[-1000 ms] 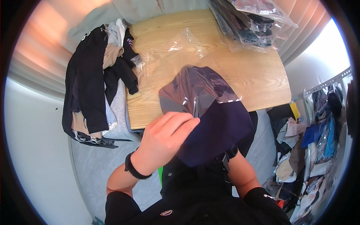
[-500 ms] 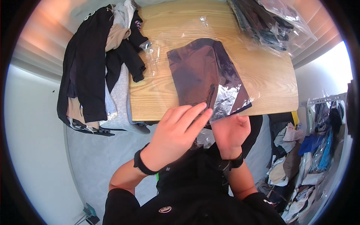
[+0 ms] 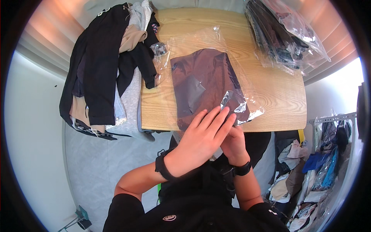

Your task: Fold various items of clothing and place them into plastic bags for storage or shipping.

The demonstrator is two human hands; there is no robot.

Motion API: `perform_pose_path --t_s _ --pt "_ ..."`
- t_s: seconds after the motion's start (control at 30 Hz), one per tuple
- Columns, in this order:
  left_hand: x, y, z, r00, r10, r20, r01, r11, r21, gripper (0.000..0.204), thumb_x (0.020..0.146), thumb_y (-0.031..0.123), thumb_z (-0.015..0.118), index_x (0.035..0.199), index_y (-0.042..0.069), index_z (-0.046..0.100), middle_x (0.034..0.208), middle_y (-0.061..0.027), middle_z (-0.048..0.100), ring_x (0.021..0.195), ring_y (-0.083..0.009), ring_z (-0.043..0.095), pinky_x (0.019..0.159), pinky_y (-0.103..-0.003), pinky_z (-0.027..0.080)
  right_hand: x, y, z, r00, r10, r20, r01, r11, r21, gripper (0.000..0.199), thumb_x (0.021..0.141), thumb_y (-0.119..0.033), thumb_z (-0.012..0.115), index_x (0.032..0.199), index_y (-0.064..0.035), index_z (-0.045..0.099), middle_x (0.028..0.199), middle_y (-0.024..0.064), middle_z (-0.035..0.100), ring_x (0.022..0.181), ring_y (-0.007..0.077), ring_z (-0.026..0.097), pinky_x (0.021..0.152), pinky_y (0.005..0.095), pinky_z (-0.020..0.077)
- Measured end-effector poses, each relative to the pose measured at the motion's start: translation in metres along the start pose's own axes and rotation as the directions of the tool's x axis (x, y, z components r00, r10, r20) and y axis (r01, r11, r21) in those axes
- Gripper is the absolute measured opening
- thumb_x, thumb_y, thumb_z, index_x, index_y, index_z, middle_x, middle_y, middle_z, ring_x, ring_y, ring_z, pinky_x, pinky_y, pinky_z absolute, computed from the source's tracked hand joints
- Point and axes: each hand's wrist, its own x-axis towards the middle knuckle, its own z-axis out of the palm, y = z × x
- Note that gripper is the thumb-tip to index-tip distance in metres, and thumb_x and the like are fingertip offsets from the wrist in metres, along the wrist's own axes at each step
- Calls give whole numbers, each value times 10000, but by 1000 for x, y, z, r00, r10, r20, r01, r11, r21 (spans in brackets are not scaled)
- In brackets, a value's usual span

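spanning grey floor (image 3: 96, 162) — wooden table (image 3: 278, 96), clothes heaped.

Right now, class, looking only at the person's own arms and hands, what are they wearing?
Both forearms are bare below short black sleeves. The left hand has a black band at its wrist; the right hand has a black watch-like band. No gloves or rings show.

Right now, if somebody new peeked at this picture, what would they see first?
First, the two hands at the table's near edge: the left hand lies flat over the right hand, pressing the open end of a clear plastic bag. Inside the bag, in the middle of the wooden table, is a folded dark garment. A big pile of dark clothes hangs off the table's left side.
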Motion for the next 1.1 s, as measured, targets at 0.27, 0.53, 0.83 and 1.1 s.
perform_pose_path --t_s 0.27,0.53,0.83,1.1 --pt "-12 -8 0 998 63 -1 -62 994 89 386 737 61 570 1115 2 617 1184 -131 608 1122 -263 574 959 -408 443 16 -10 -20 941 205 270 -194 979 -68 314 865 5 505 1176 23 540 1111 106 607 1036 225 589 934 368 438" --pt "-11 1 -15 998 57 29 -56 998 -8 399 767 120 652 1149 17 596 1243 -133 567 1160 -281 539 994 -434 408 32 -20 8 997 -49 62 55 993 -103 181 901 -67 561 1078 -77 527 954 12 565 840 99 542 690 275 444" --pt "-69 -56 -40 439 -875 206 185 -137 -973 601 876 79 556 1390 17 250 1399 -192 342 1298 -346 381 1083 -491 305 -56 -94 3 758 278 589 409 501 -763 326 870 -16 564 1192 35 567 1157 126 631 1103 190 586 969 344 427" --pt "-35 -70 -31 507 -766 394 266 -296 -918 516 904 117 564 1349 63 307 1278 -130 458 1139 -349 534 931 -419 467 82 -117 13 874 -425 233 241 -36 -970 684 805 -323 728 1302 48 440 1179 197 575 1101 263 557 937 364 434"
